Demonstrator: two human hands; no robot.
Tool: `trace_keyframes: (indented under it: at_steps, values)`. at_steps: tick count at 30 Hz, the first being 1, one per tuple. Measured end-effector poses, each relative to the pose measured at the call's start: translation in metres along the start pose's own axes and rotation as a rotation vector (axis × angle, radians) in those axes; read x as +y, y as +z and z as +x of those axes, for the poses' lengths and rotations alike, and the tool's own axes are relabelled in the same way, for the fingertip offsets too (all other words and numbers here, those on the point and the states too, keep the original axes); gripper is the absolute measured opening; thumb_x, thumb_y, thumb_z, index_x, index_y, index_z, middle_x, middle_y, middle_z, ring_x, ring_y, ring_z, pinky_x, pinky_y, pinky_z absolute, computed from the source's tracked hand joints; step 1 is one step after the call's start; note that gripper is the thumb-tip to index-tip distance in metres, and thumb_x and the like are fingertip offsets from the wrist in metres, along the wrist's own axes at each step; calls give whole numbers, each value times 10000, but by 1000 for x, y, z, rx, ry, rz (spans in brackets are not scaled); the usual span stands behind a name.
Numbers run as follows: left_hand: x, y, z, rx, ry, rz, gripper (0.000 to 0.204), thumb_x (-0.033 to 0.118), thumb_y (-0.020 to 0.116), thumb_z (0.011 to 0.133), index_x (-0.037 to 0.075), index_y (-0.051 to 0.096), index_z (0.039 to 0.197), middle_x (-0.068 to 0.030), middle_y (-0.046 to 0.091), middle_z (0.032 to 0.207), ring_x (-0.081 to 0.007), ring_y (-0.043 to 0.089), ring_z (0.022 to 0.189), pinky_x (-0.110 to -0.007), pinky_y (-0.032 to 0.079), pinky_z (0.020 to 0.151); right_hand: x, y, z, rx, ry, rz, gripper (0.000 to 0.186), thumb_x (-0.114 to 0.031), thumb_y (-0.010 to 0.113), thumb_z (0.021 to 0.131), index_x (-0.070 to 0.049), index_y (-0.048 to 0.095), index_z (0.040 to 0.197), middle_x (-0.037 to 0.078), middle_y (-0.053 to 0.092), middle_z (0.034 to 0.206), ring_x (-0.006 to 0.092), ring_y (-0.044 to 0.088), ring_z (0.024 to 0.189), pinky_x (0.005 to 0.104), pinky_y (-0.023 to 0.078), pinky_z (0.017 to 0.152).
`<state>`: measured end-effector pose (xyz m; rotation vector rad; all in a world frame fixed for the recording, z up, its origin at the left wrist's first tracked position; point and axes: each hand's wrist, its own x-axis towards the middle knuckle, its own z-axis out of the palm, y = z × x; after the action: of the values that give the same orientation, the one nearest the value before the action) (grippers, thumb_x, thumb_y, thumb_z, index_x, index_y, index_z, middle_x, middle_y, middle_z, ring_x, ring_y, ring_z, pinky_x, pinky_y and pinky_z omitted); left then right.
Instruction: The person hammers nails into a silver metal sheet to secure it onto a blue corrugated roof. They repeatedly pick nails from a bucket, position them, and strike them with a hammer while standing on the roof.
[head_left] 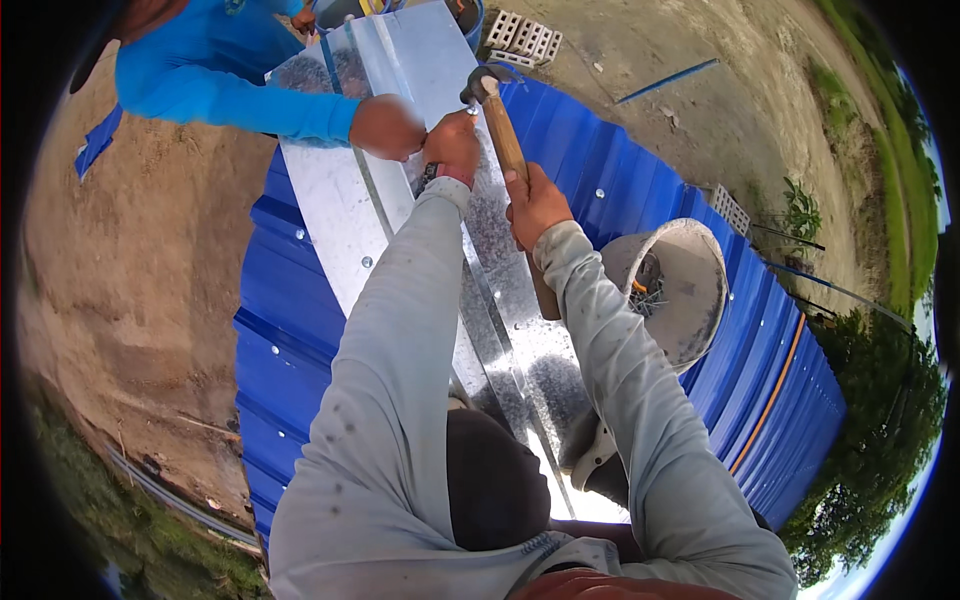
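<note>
My right hand (538,205) is wrapped around the wooden handle of a hammer (507,135), whose dark metal head is raised beside my left hand. My left hand (455,143) is closed, its fingertips pressed down near a shiny spot on a silver sheet-metal ridge cap (335,235). Whatever those fingers pinch is too small to make out. Touching or almost touching my left hand is a co-worker's hand (388,127), reaching in from a bright blue sleeve (250,108). The silver cap runs over the blue corrugated roof sheets (290,320) beneath my arms.
A dirty white bucket (690,290) with nails inside stands right of my right forearm. An orange strip (768,395) lies along the roof. Below, hollow blocks (525,38) and a blue bar (668,80) rest on bare ground. The roof's edges drop away on both sides.
</note>
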<state>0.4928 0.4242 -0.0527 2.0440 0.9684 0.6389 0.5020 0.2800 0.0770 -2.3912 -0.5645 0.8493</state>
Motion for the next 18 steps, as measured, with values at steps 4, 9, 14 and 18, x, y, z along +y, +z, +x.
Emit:
trace_keyframes:
  at_steps: [4,9,14,18]
  values:
    - [0,-4,-7,12,33,126,145,179,567,817,84,658,878,-125,643,863,-315,612,773,-399,482,692,-5,-12,-22,42,-56,209,361,-345,429,928,-42,434,1124,255,607,804,459,583,786,496,465,671]
    - [-1,0,0,49,78,-27,123,183,585,813,84,647,850,-128,622,892,-331,589,794,-414,471,670,15,8,-2,59,-77,-62,366,-354,432,925,-69,403,1153,258,607,798,467,582,758,517,457,667]
    - [-1,-3,-1,33,83,113,135,195,582,820,82,648,854,-124,623,879,-324,592,789,-409,474,673,-1,-10,-25,51,-83,191,364,-347,431,925,-66,397,1154,261,607,801,467,581,769,528,451,668]
    - [0,7,0,45,122,84,135,183,604,796,63,656,826,-135,632,852,-318,601,784,-404,473,681,22,11,-9,50,-12,-26,348,-336,431,926,-62,410,1138,253,611,804,463,582,777,530,451,672]
